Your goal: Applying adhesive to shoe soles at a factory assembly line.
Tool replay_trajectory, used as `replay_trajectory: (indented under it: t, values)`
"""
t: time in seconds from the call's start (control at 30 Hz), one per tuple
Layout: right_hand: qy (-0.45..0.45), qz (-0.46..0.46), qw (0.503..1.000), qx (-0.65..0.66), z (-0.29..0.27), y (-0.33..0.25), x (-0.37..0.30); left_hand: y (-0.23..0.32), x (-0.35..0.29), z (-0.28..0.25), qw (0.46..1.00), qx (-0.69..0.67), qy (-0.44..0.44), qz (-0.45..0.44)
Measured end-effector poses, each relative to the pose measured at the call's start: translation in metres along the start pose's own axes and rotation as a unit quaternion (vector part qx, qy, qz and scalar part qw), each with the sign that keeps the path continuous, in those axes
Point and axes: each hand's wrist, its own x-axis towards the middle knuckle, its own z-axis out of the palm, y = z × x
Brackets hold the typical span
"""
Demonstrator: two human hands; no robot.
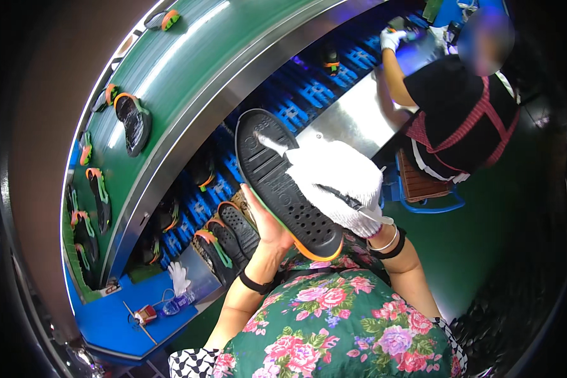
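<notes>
My bare left hand [268,220] grips a black shoe sole [315,223] along its left edge and from beneath. The sole is tilted in front of my body, its grooved front part at the upper left and its perforated heel, rimmed in orange, at the lower right. Across its face lies my right hand [334,179] in a white knit glove, fingers bent toward the surface. A pale, narrow tip reaches from the glove onto the grooves; whether it is a fingertip or a held thing I cannot make out. A dark slit shows along the glove.
A green conveyor belt [170,82] with several shoe parts curves along the left. Soles [236,227] fill a tray beside blue rack pieces [318,93]. A blue table [116,318] holds a white glove [179,277] and bottle. At right, a co-worker sits near a brown stool [419,179].
</notes>
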Motion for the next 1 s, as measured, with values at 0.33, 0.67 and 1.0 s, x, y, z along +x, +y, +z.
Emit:
replay_trajectory:
  t: [0.33, 0.67, 1.0]
  values:
    - [-0.068, 0.004, 0.995, 0.069, 0.021, -0.003, -0.013, 0.0, -0.013, -0.015, 0.984, 0.138, 0.0, -0.109]
    - [-0.127, 0.021, 0.987, 0.098, 0.044, 0.002, -0.037, -0.002, -0.007, -0.057, 0.991, 0.086, -0.026, -0.102]
    - [-0.08, 0.027, 0.979, 0.185, 0.045, -0.009, -0.031, -0.021, 0.012, -0.115, 0.931, -0.281, -0.208, -0.1]
